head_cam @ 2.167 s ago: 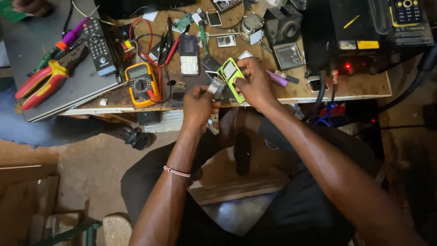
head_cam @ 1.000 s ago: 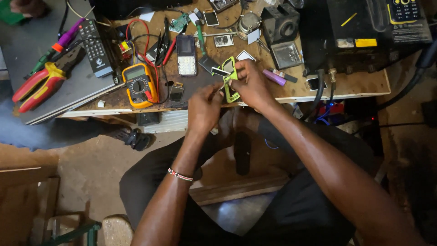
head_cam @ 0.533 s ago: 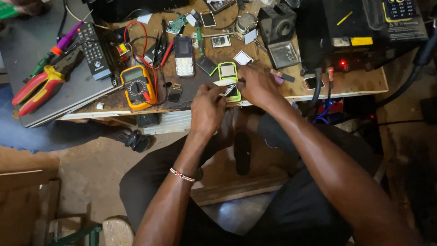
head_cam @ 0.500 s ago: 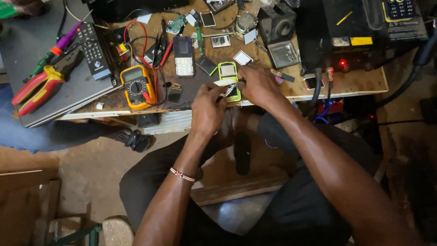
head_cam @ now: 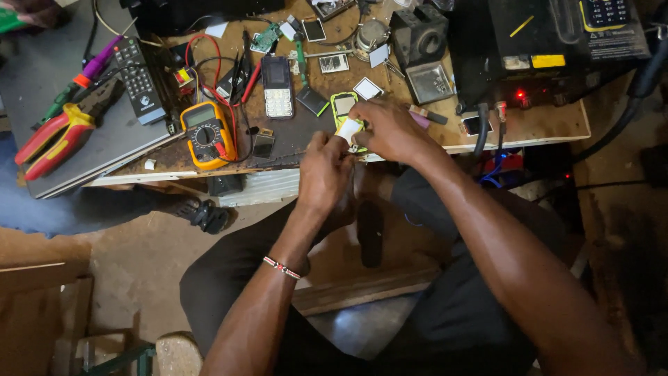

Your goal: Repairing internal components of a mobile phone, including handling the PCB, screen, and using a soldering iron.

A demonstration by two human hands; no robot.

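Note:
My right hand [head_cam: 387, 129] grips a small phone with a lime-green frame [head_cam: 343, 109] at the front edge of the wooden workbench [head_cam: 543, 124]. My left hand [head_cam: 325, 173] meets it from below, its fingertips pinching a small pale part [head_cam: 348, 129] at the phone's lower end. Most of the phone's lower half is hidden under my fingers. A beaded bracelet [head_cam: 281, 267] sits on my left wrist.
A yellow multimeter [head_cam: 204, 134] with red and black leads, a keypad phone [head_cam: 277, 86], a remote control [head_cam: 138, 84], red-handled pliers [head_cam: 50, 140] on a grey laptop [head_cam: 104, 143], loose phone parts and a black power unit [head_cam: 550, 49] with a red light crowd the bench.
Both hands have shifted slightly with the green phone, which was tilted up in my right hand earlier and now lies lower at the bench edge, with my left fingers closed in on its lower end.

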